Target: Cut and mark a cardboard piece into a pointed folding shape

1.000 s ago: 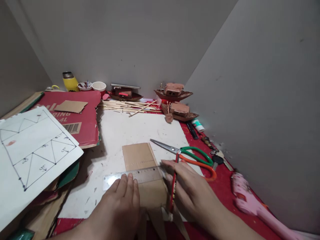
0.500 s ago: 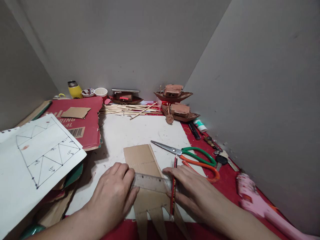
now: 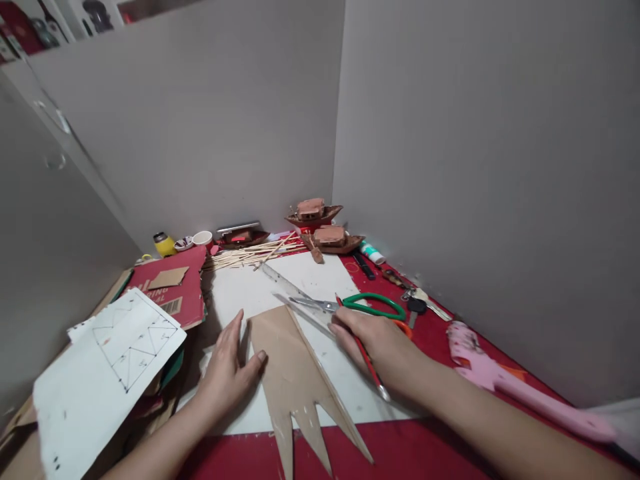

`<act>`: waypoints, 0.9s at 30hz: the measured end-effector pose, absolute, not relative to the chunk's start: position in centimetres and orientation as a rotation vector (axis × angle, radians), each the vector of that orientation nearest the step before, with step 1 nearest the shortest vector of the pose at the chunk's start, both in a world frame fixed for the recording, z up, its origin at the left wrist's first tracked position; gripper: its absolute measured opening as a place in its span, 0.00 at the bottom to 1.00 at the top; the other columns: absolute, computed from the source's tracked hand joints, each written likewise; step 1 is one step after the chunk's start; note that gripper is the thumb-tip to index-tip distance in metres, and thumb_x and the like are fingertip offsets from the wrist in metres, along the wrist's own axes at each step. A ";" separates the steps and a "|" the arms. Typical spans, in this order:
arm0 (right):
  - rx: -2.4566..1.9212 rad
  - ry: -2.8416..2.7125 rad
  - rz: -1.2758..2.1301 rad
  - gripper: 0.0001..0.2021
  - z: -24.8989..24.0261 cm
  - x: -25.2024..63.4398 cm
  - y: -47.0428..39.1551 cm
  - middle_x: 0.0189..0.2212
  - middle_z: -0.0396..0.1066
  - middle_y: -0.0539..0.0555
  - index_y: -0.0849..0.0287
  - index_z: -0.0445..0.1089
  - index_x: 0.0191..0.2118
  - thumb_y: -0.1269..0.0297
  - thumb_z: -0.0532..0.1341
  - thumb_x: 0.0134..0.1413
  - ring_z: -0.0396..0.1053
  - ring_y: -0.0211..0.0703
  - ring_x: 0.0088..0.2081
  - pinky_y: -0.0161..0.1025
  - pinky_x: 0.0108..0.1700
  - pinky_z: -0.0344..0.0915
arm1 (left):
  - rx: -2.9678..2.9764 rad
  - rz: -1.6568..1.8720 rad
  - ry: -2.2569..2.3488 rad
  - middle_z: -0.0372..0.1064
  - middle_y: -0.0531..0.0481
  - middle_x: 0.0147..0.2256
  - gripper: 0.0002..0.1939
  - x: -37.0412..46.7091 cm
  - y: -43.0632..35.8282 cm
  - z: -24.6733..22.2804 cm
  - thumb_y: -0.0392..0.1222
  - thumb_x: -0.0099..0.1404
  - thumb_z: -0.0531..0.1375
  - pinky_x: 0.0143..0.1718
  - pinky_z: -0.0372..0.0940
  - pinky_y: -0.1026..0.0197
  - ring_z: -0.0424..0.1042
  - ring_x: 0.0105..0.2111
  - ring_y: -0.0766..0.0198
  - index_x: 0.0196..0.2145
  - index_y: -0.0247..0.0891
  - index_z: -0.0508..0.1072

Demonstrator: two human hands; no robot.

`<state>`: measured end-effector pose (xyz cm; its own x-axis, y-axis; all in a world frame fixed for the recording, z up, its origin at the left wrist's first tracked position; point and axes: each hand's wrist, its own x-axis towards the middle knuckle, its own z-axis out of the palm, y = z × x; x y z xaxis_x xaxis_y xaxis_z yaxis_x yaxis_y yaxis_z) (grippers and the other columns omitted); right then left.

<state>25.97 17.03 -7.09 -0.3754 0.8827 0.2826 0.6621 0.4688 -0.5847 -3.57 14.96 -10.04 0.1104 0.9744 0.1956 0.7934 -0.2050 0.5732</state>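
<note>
Your ruler (image 3: 287, 281) had left the cardboard piece (image 3: 290, 360): half a second earlier it lay across it under your left hand (image 3: 233, 373), and now it slanted away beyond the far right corner, crossing close to the scissors (image 3: 329, 307). Your left hand had let go of it and stood with thumb and fingers spread beside the cardboard's left edge, the thumb tip just at that edge; whether it touched, you could not tell from this view. Your right hand (image 3: 377, 347) was curled closed, with the red pencil (image 3: 369, 363) pinched in it, its tail pointing toward you. The ruler's near end ran to those same fingers, though how they gripped it was hidden.

The cardboard lay flat on the white sheet (image 3: 345, 393), between your hands, its pointed strips reaching over the red surface (image 3: 235, 457) on your side. The scissors lay with their blades parted a little, the orange handle partly behind your right hand. To your left sat the sheet with the line drawing (image 3: 90, 393); to your right lay a pink glue gun (image 3: 535, 397). Thin sticks (image 3: 245, 255) and brown model boats (image 3: 333, 237) stood at the back.
</note>
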 end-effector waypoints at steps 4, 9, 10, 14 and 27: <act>-1.250 -1.970 0.635 0.10 -7.6 25.2 17.2 0.23 0.65 0.51 0.54 0.60 0.29 0.62 0.52 0.62 0.64 0.45 0.26 0.39 0.30 0.55 | 2.037 0.825 1.685 0.55 0.32 0.65 0.41 -3.0 15.4 -9.9 0.46 0.58 0.63 0.64 0.48 0.40 0.53 0.65 0.44 0.66 0.33 0.55; -1.171 -1.821 0.933 0.12 -8.7 24.0 16.8 0.25 0.70 0.52 0.57 0.63 0.29 0.61 0.53 0.64 0.69 0.40 0.24 0.34 0.24 0.61 | 1.969 0.848 1.638 0.57 0.32 0.64 0.41 -2.7 15.2 -8.4 0.45 0.55 0.66 0.63 0.50 0.41 0.56 0.64 0.44 0.64 0.34 0.60; -1.153 -1.792 0.996 0.12 -8.9 23.8 16.7 0.26 0.71 0.52 0.58 0.65 0.31 0.60 0.54 0.65 0.70 0.40 0.24 0.33 0.23 0.62 | 1.949 0.851 1.629 0.57 0.32 0.64 0.41 -2.7 15.1 -8.1 0.44 0.55 0.66 0.63 0.50 0.42 0.57 0.64 0.45 0.63 0.33 0.60; -1.108 -1.701 1.214 0.11 -9.3 23.5 16.6 0.38 0.73 0.54 0.62 0.70 0.45 0.59 0.59 0.65 0.73 0.40 0.33 0.38 0.33 0.72 | 1.875 0.863 1.601 0.61 0.32 0.62 0.39 -2.1 14.3 -7.3 0.40 0.51 0.68 0.62 0.52 0.44 0.60 0.62 0.46 0.61 0.34 0.64; -1.081 -1.658 1.361 0.15 -9.0 23.2 15.9 0.47 0.71 0.56 0.61 0.68 0.53 0.60 0.60 0.65 0.73 0.45 0.42 0.46 0.42 0.73 | 1.441 1.215 1.531 0.70 0.41 0.49 0.29 0.8 12.2 -7.4 0.34 0.51 0.65 0.47 0.65 0.56 0.73 0.44 0.59 0.52 0.39 0.70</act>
